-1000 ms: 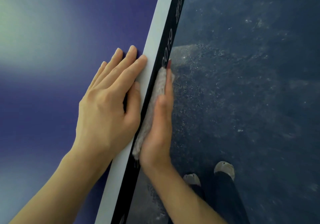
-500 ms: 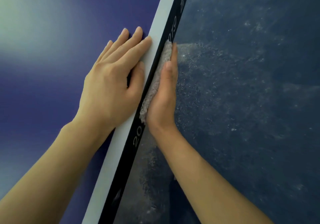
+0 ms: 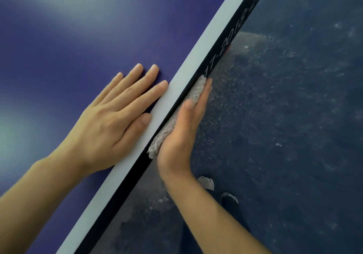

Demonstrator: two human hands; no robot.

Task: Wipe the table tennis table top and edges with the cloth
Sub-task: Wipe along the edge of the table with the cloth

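Right hand, fingers straight, pressed the cloth onto the black edge beside its print "17·2018"; left hand lay flat, holding nothing, along that edge.

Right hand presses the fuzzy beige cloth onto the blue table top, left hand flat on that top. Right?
No. Head view: the right hand presses the fuzzy beige cloth against the table's black side edge, not the blue table top. The left hand does lie flat on that top.
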